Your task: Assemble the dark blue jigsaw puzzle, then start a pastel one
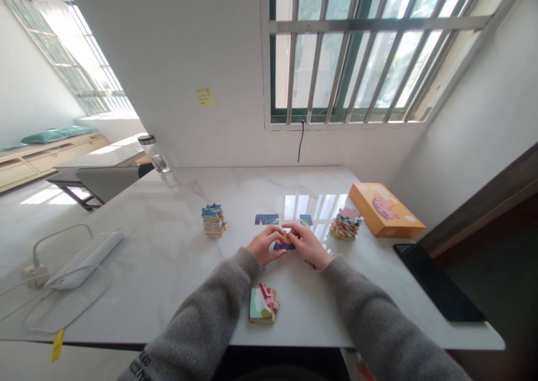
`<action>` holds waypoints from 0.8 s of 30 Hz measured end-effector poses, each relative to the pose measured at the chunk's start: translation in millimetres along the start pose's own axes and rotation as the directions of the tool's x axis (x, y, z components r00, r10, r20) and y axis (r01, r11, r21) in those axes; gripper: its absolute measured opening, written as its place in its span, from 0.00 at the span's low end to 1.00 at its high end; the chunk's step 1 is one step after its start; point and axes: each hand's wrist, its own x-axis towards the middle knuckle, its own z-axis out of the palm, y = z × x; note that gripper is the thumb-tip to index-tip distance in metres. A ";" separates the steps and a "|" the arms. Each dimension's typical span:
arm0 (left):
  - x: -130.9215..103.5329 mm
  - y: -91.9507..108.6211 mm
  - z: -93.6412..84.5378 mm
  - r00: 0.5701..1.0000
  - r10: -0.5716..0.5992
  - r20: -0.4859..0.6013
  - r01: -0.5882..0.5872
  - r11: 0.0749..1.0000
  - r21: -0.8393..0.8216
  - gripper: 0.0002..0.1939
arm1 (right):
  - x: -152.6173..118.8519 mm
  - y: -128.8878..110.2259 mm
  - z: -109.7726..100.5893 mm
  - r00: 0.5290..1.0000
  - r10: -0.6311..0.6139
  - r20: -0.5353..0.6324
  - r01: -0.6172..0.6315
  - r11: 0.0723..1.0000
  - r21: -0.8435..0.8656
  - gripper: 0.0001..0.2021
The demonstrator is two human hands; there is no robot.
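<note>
My left hand (266,246) and my right hand (310,245) meet over the middle of the table. Their fingertips close together on a small orange puzzle piece (286,236), partly hidden by the fingers. Just below it, between the hands, shows a dark blue puzzle piece (284,246); whether it is held or lies on the table I cannot tell. Beyond the hands lie two flat blue pieces, a wider one (267,219) on the left and a smaller one (306,219) on the right. A colourful piece (310,264) shows partly beneath my right wrist.
Stacks of puzzle pieces stand at left (214,222), at right (346,225) and near the front edge (263,305). An orange box (384,210) and a black tablet-like slab (439,283) lie at right. A bottle (154,154) stands back left; a corded power strip (86,260) lies at left.
</note>
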 end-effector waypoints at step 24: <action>2.0 -0.5 -16.3 0.991 0.052 -0.125 -0.030 0.984 0.176 0.10 | -2.7 -9.8 -3.1 0.998 0.015 0.061 -0.030 0.967 0.255 0.27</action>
